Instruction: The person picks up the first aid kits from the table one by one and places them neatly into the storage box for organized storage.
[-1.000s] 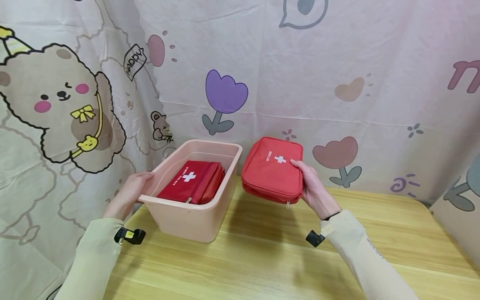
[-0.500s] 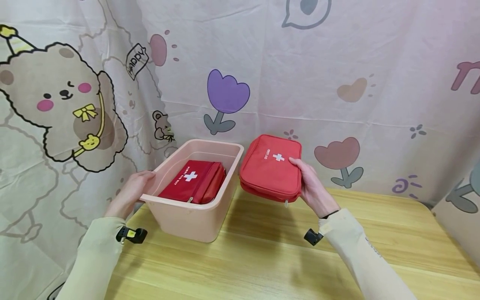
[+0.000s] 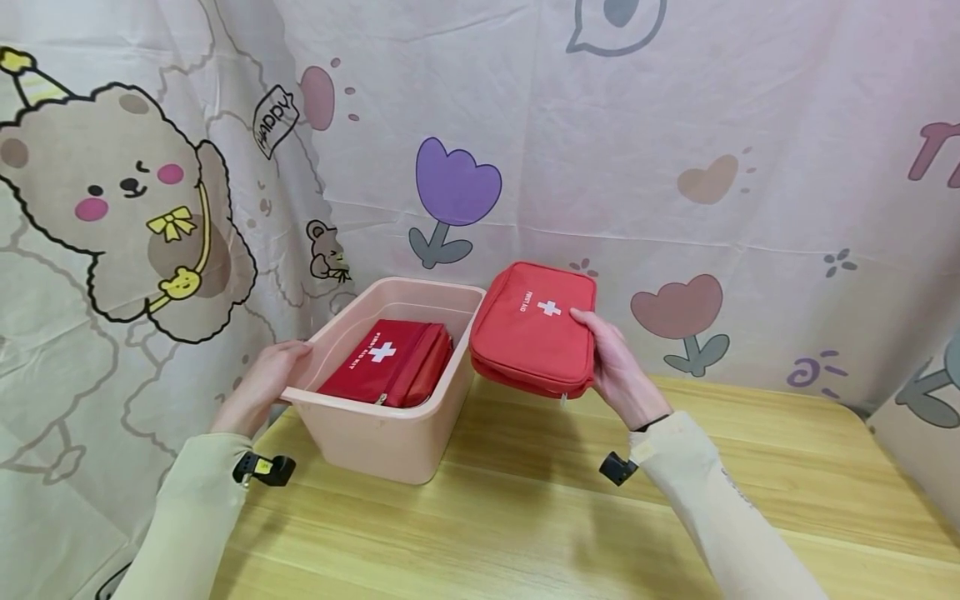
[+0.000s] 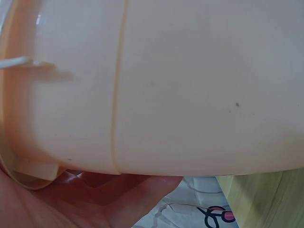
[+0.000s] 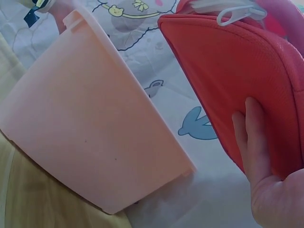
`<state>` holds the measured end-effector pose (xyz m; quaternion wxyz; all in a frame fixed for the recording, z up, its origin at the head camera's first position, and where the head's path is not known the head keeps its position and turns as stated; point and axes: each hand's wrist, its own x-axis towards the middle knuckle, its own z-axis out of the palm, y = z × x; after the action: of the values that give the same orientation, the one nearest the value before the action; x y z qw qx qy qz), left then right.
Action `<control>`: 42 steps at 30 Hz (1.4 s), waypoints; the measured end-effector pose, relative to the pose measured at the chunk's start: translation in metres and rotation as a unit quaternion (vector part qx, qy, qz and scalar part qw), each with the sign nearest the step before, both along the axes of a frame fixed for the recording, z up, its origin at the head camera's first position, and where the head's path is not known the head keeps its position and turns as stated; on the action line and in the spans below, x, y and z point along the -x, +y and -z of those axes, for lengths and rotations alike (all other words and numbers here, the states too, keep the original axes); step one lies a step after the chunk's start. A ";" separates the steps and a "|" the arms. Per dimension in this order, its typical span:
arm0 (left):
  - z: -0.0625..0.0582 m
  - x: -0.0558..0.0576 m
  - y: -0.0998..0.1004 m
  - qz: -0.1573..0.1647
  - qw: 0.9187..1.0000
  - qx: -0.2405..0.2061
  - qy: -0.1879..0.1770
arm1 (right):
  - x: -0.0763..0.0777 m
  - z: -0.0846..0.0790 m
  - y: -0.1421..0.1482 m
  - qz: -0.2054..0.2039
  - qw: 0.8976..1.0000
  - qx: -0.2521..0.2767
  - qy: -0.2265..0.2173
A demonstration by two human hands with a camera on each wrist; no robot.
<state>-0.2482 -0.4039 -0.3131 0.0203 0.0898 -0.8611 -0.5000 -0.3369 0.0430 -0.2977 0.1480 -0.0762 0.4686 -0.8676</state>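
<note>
A pink plastic bin (image 3: 367, 437) stands on the table, and my left hand (image 3: 262, 379) grips its rim at the left corner. In the left wrist view, that hand (image 4: 118, 199) curls under the rim against the bin's outer wall. Inside the bin lies a dark red first aid pouch (image 3: 367, 371) with a white cross, on top of another red item. My right hand (image 3: 618, 367) holds a brighter red zippered first aid bag (image 3: 525, 337) above the table, just right of the bin. Its thumb is on top, with fingers (image 5: 256, 137) spread under the bag in the right wrist view.
The wooden table (image 3: 525, 508) runs up to a patterned curtain (image 3: 600, 167) at the back and left. The table's right edge shows at the far right.
My right hand has carried the first aid bag slightly left and up, so it now overlaps the bin's right rim. The left hand stays on the rim.
</note>
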 end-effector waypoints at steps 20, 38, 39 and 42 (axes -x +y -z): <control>0.001 -0.002 -0.001 0.002 1.000 0.008 0.009 | 0.009 -0.007 -0.037 0.007 1.000 -0.005 0.017; 0.001 0.001 -0.001 -0.005 1.000 0.000 0.008 | 0.013 -0.013 -0.076 -0.007 0.999 -0.024 0.025; 0.001 0.001 -0.001 -0.005 1.000 0.001 0.008 | 0.013 -0.013 -0.078 -0.006 0.999 -0.024 0.023; 0.001 0.001 0.000 -0.006 1.000 0.001 0.007 | 0.014 -0.012 -0.085 -0.005 0.999 -0.025 0.020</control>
<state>-0.2489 -0.4042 -0.3146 0.0298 0.0916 -0.8608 -0.4998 -0.3510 -0.0423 -0.2852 0.1446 -0.0920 0.4930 -0.8530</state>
